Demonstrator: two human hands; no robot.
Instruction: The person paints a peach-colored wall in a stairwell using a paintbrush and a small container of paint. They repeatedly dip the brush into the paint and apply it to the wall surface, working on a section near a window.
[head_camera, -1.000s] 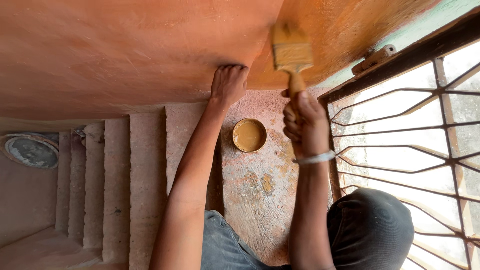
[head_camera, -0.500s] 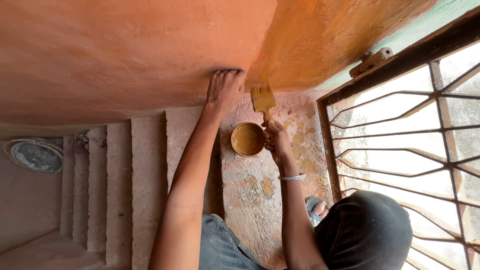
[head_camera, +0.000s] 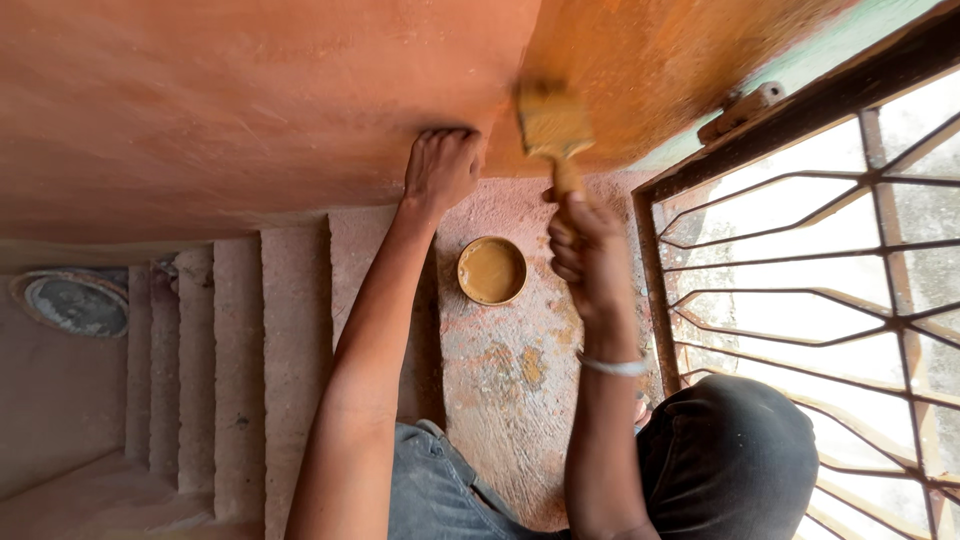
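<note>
**Right hand clenched on brush, left palm on wall**

Clenched around the handle, the right hand (head_camera: 590, 255) grasps a brush (head_camera: 553, 130) whose wide bristles point up and press against the wall (head_camera: 250, 110). The bristles are loaded with ochre paint and look blurred. They meet the wall just right of the left hand (head_camera: 442, 165), at the edge where a darker, orange-brown patch begins. A thin bangle (head_camera: 612, 367) circles the right wrist.

That left hand holds nothing; it lies flat, fingers spread, palm against the reddish wall, with the arm stretched straight up from the lower edge of the view.

Between the two forearms, on the speckled landing (head_camera: 510, 420), sits a round bowl (head_camera: 492, 270) filled with the same ochre paint. It stands apart from both hands, nearer the right one. Yellowish stains mark the floor below it.

Steps (head_camera: 240, 350) run down on the left, ending near a round pan (head_camera: 75, 305) on the lower floor. On the right stands a window grille (head_camera: 830, 290) with a rusty frame, daylight behind it. The person's knees, in dark and blue cloth, fill the bottom edge.
</note>
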